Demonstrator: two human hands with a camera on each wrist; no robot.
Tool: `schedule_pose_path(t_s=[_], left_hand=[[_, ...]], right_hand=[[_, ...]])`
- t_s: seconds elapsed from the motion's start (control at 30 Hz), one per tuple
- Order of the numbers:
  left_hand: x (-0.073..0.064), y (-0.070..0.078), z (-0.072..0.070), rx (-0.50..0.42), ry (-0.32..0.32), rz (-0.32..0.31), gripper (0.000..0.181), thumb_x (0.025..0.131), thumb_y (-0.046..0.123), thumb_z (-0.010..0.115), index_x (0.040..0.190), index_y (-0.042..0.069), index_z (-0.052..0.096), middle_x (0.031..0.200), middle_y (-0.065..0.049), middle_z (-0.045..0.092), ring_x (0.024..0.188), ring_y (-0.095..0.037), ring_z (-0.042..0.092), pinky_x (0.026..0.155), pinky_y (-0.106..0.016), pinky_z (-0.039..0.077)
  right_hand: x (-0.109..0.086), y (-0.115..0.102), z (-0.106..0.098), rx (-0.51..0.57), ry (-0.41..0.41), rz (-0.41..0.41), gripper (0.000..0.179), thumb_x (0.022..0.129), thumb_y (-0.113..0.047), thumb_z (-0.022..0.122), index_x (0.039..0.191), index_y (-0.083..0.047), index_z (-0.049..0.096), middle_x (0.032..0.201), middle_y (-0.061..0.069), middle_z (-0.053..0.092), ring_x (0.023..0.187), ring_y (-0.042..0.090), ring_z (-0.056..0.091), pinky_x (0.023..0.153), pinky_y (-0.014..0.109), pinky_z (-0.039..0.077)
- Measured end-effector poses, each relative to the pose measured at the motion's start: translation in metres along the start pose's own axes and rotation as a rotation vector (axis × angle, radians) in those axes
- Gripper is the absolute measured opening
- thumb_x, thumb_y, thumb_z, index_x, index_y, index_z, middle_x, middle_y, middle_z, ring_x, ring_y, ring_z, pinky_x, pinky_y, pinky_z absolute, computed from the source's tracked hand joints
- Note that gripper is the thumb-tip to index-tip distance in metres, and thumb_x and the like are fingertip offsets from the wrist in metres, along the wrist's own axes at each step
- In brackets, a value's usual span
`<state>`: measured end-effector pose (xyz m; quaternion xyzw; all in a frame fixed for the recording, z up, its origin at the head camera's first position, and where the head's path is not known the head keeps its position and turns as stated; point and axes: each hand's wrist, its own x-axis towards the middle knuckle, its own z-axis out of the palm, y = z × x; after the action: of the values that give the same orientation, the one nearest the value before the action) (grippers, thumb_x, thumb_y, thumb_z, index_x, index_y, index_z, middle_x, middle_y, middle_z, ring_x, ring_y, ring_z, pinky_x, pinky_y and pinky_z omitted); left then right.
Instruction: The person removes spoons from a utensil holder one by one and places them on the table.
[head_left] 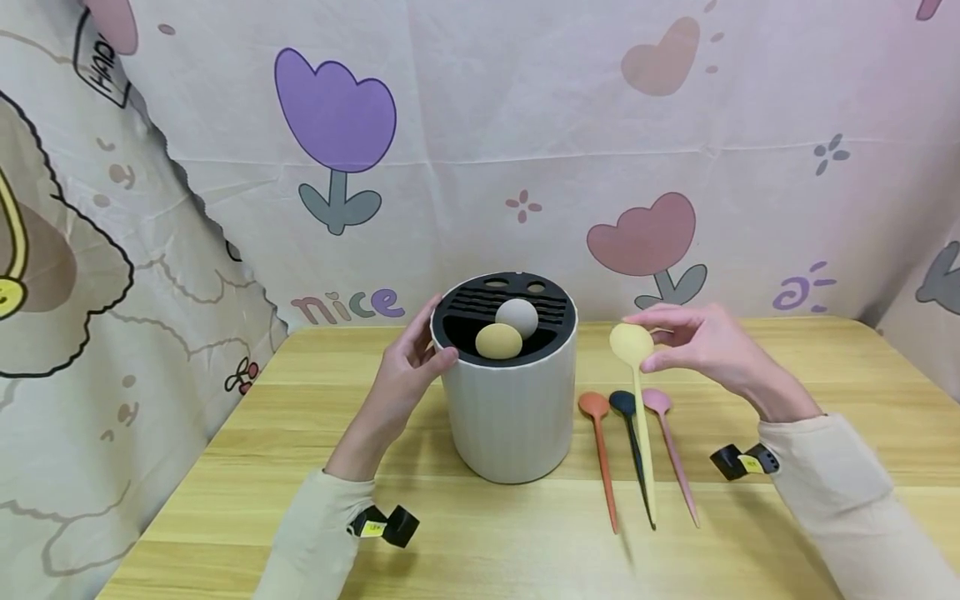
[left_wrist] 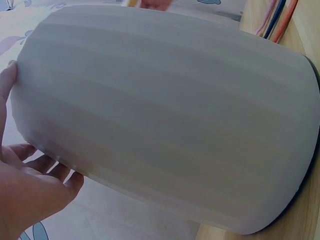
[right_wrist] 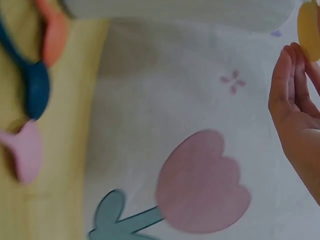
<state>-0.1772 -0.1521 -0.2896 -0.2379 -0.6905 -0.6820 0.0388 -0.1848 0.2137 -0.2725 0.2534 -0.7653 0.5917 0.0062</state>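
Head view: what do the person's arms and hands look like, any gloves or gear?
The left sleeve and right sleeve are long, plain and cream. The left device and right device, near the cuffs, are black and boxy with yellow labels. The left hand and right hand are gloveless.

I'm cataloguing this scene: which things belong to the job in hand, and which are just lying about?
Likely the job:
- yellow spoon, in the right grip
- white holder, held by the left grip
- tan utensil, white utensil, inside it
- orange spoon, navy spoon, pink spoon

Likely just about:
- patterned cloth
- wrist cameras
- table, as support
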Motion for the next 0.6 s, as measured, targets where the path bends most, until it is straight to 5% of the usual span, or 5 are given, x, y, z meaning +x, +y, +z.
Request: schedule_pose_path(t_s=[0.3, 0.6], left_hand=[[-0.003, -0.001, 0.000, 0.003, 0.008, -0.020, 0.085, 0.087, 0.039, 0.071, 0.154, 0.013, 0.025, 0.154, -0.004, 0.032, 0.139, -0.016, 0.031, 0.109, -0.026, 0.030], [0.000, -0.001, -0.002, 0.012, 0.003, -0.028, 0.087, 0.087, 0.042, 0.071, 0.154, 0.014, 0.025, 0.154, -0.003, 0.031, 0.140, -0.016, 0.030, 0.110, -0.026, 0.028]], right_hand=[[-0.006, 0.036, -0.011, -0.135, -0.020, 0.184, 0.060, 0.076, -0.006, 0.081, 0.127, 0.012, 0.056, 0.105, -0.002, 0.068, 0.091, 0.010, 0.066, 0.080, 0.027, 0.055], [-0.013, 0.070, -0.030, -0.106, -0.066, 0.222, 0.055, 0.079, -0.004, 0.078, 0.126, 0.014, 0.055, 0.104, 0.001, 0.071, 0.092, 0.011, 0.066, 0.080, 0.025, 0.054]])
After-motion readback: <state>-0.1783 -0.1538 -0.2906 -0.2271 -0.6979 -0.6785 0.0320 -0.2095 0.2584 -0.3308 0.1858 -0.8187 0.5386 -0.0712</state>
